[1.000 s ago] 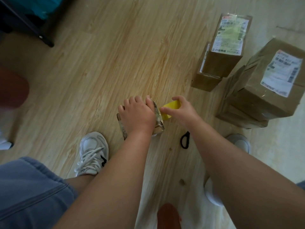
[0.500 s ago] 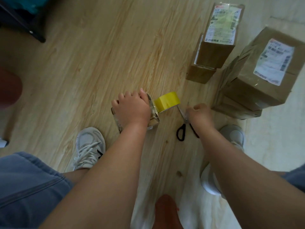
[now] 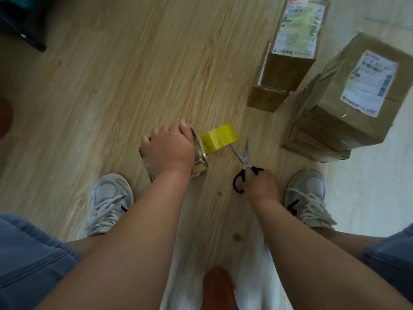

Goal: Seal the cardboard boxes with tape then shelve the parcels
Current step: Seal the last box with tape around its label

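A pale wood-grain floor (image 3: 134,86) fills the view, giving way to a lighter surface along the right edge. At the upper right sits the large parcel (image 3: 330,121), brown cardboard with a white shipping label (image 3: 368,81) on its top face. It rests tilted on a flatter box (image 3: 312,151) beneath it. Just to its left stands the tall parcel (image 3: 288,70), which also has a label (the print is too blurred to read), and it lies across a lower brown box (image 3: 266,100).

Nearer the person, two grey-white laced shoes (image 3: 109,202) are planted apart on the floor. Between them, a little farther out, is the small box (image 3: 200,157), its sides glossy with clear tape.

The left hand (image 3: 167,151) lies palm-down on top of that box, fingers curled over its far edge and thumb along the right rim, gripping it.

Against the box's right side sits the yellow tape roll (image 3: 220,142) on the floor.

Just right of the roll are the scissors (image 3: 244,162), blades spread apart and pointing away from the person, one tip close to the roll.

The right hand (image 3: 261,186) grasps the scissors by their black handles, fingers clenched through the loops.
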The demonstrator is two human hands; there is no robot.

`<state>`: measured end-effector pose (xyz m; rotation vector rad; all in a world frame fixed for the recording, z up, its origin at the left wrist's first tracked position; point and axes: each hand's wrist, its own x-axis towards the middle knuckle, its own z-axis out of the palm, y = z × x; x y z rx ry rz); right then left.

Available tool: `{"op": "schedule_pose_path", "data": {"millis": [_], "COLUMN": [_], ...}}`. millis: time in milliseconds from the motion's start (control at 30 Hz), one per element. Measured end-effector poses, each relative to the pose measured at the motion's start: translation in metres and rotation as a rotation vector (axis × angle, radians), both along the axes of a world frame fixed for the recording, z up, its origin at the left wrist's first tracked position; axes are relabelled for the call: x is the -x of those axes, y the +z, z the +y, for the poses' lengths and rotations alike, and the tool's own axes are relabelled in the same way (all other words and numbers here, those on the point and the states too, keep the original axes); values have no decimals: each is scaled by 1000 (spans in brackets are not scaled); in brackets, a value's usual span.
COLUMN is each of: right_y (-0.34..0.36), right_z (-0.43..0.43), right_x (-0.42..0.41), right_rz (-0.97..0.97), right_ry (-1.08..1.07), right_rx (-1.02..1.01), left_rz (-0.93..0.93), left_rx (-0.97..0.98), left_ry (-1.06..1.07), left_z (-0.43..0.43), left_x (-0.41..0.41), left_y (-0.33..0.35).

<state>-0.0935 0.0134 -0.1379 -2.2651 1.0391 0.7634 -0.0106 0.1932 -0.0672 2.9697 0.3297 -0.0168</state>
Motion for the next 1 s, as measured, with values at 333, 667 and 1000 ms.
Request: {"op": "schedule_pose_path", "data": {"millis": [333, 667, 1000], "right_y": [9, 48, 117], "right_z": [-6, -10, -15], "right_x": [-9, -13, -8], "right_rz": [138, 92, 125], "right_ry": [144, -470, 69], "right_rx": [-132, -759, -1032], "left_rz": [12, 217, 223], "left_rx": [9, 322, 405], "left_ry": [6, 6, -83], "left_z": [1, 17, 29], "left_x": [0, -7, 21], "left_y": [1, 22, 39]}}
